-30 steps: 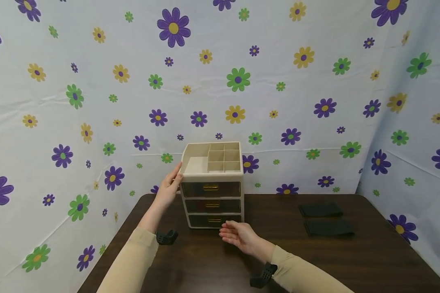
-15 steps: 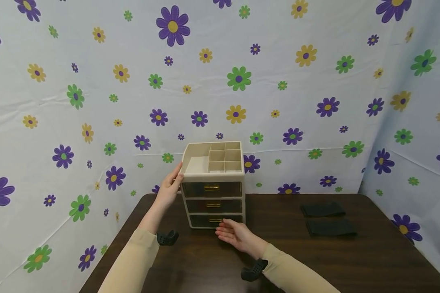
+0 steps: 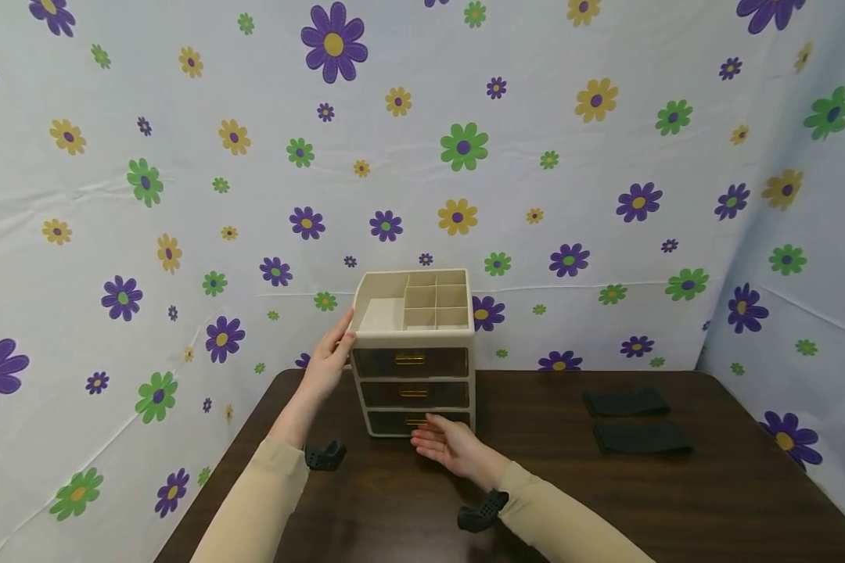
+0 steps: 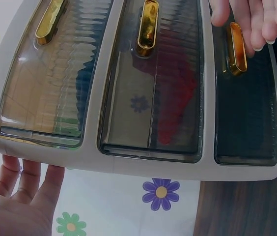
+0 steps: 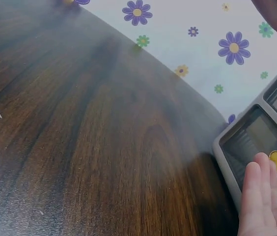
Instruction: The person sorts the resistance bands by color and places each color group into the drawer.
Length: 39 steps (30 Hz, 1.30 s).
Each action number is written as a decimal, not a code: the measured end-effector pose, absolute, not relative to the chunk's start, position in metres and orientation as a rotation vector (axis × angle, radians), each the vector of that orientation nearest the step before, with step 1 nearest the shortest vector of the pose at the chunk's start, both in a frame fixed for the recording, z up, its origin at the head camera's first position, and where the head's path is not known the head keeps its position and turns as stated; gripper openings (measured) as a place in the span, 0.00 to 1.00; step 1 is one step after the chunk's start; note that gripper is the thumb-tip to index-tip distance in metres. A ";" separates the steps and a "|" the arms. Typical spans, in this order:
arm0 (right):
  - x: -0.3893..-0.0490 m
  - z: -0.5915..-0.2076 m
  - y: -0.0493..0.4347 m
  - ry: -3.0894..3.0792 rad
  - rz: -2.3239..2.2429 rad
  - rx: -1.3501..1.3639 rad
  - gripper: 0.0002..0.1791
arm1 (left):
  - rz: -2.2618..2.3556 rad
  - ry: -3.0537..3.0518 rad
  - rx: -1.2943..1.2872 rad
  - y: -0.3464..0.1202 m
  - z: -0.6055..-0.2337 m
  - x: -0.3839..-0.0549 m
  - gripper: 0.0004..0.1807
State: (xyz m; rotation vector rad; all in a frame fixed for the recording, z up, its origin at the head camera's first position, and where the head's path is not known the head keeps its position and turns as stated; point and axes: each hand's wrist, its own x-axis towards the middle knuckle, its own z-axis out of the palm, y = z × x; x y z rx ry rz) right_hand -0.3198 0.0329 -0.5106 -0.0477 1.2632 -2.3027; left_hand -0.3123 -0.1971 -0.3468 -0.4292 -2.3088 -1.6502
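Note:
A cream desktop drawer organizer (image 3: 414, 339) stands on the dark wooden table, with divided compartments on top and three smoky clear drawers with gold handles. My left hand (image 3: 326, 363) holds its left side near the top front corner, thumb at the front edge and fingers along the side wall. Straight fingers and an upturned palm show on my right hand (image 3: 458, 450), which is in front of the bottom drawer. Its thumb is close to that drawer's gold handle (image 4: 236, 49). Through the middle drawer front (image 4: 141, 98) something red shows. All drawers are closed.
Two black folded cloth pieces (image 3: 643, 438) lie on the right part of the dark wooden table (image 3: 549, 469). Behind the organizer hangs a white flower-patterned cloth (image 3: 394, 180), which also runs along the left and right sides.
My right hand has shifted a little left and closer to the bottom drawer's handle. The left hand keeps its hold on the organizer's side. The head view has turned slightly.

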 end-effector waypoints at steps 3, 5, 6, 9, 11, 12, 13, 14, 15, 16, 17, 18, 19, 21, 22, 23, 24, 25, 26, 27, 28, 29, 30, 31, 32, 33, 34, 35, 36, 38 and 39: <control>-0.319 -0.513 0.032 1.254 -2.304 -0.033 0.26 | -1.635 -2.302 -0.424 -0.200 -0.358 -0.321 0.28; -0.319 -0.515 0.033 1.255 -2.307 -0.028 0.24 | -1.622 -2.302 -0.413 -0.202 -0.365 -0.327 0.28; -0.318 -0.516 0.033 1.259 -2.311 -0.027 0.24 | -1.622 -2.301 -0.408 -0.203 -0.369 -0.330 0.28; -0.317 -0.517 0.033 1.270 -2.322 -0.022 0.22 | -1.612 -2.299 -0.415 -0.203 -0.372 -0.332 0.28; -0.315 -0.516 0.034 1.274 -2.321 -0.021 0.22 | -1.606 -2.300 -0.421 -0.202 -0.372 -0.333 0.28; -0.314 -0.516 0.034 1.271 -2.320 -0.020 0.22 | -1.604 -2.300 -0.415 -0.203 -0.372 -0.333 0.28; -0.312 -0.516 0.034 1.270 -2.318 -0.020 0.21 | -1.597 -2.305 -0.413 -0.203 -0.371 -0.333 0.28; -0.311 -0.516 0.033 1.267 -2.315 -0.019 0.21 | -1.599 -2.305 -0.405 -0.203 -0.370 -0.333 0.28; -0.310 -0.516 0.033 1.266 -2.311 -0.019 0.21 | -1.598 -2.307 -0.398 -0.203 -0.370 -0.333 0.28; -0.308 -0.515 0.033 1.265 -2.307 -0.017 0.22 | -1.601 -2.308 -0.393 -0.203 -0.369 -0.333 0.28; -0.307 -0.515 0.033 1.266 -2.302 -0.019 0.22 | -1.605 -2.310 -0.391 -0.204 -0.368 -0.333 0.28; -0.305 -0.516 0.033 1.269 -2.297 -0.020 0.22 | -1.609 -2.311 -0.393 -0.203 -0.367 -0.332 0.28; -0.303 -0.516 0.032 1.274 -2.289 -0.020 0.21 | -1.618 -2.311 -0.398 -0.203 -0.366 -0.331 0.28; -0.298 -0.515 0.033 1.280 -2.277 -0.021 0.21 | -1.630 -2.313 -0.408 -0.202 -0.361 -0.326 0.28; -0.295 -0.515 0.033 1.284 -2.270 -0.021 0.21 | -1.632 -2.315 -0.415 -0.201 -0.358 -0.323 0.28; -0.293 -0.516 0.033 1.286 -2.265 -0.021 0.21 | -1.632 -2.316 -0.421 -0.199 -0.354 -0.319 0.28; -0.290 -0.516 0.033 1.287 -2.258 -0.020 0.21 | -1.633 -2.316 -0.425 -0.198 -0.351 -0.316 0.28; -0.287 -0.516 0.033 1.287 -2.251 -0.020 0.21 | -1.630 -2.319 -0.425 -0.197 -0.348 -0.313 0.28; -0.285 -0.516 0.033 1.288 -2.244 -0.023 0.22 | -1.624 -2.322 -0.425 -0.196 -0.345 -0.310 0.28; -0.282 -0.516 0.033 1.287 -2.238 -0.022 0.23 | -1.615 -2.326 -0.426 -0.195 -0.343 -0.307 0.28; -0.280 -0.516 0.034 1.285 -2.232 -0.023 0.23 | -1.622 -2.324 -0.424 -0.194 -0.342 -0.306 0.28; -0.277 -0.516 0.034 1.283 -2.226 -0.025 0.24 | -1.619 -2.328 -0.420 -0.194 -0.341 -0.305 0.28; -0.275 -0.516 0.034 1.281 -2.219 -0.029 0.24 | -1.618 -2.331 -0.418 -0.193 -0.340 -0.304 0.28; -0.272 -0.516 0.034 1.278 -2.215 -0.033 0.23 | -1.619 -2.332 -0.417 -0.193 -0.339 -0.303 0.28; -0.270 -0.516 0.034 1.275 -2.212 -0.038 0.23 | -1.619 -2.334 -0.419 -0.193 -0.338 -0.302 0.28; -0.268 -0.516 0.035 1.270 -2.210 -0.041 0.23 | -1.622 -2.334 -0.421 -0.193 -0.338 -0.303 0.28; -0.266 -0.516 0.035 1.270 -2.205 -0.048 0.23 | -1.624 -2.334 -0.420 -0.193 -0.339 -0.303 0.28; -0.263 -0.516 0.036 1.267 -2.199 -0.053 0.22 | -1.626 -2.335 -0.420 -0.193 -0.339 -0.304 0.28; -0.261 -0.516 0.036 1.264 -2.195 -0.060 0.22 | -1.630 -2.334 -0.422 -0.194 -0.339 -0.304 0.28; -0.257 -0.516 0.037 1.260 -2.184 -0.070 0.23 | -1.633 -2.333 -0.422 -0.194 -0.341 -0.306 0.28; -0.255 -0.516 0.037 1.258 -2.179 -0.075 0.23 | -1.642 -2.327 -0.423 -0.195 -0.342 -0.308 0.28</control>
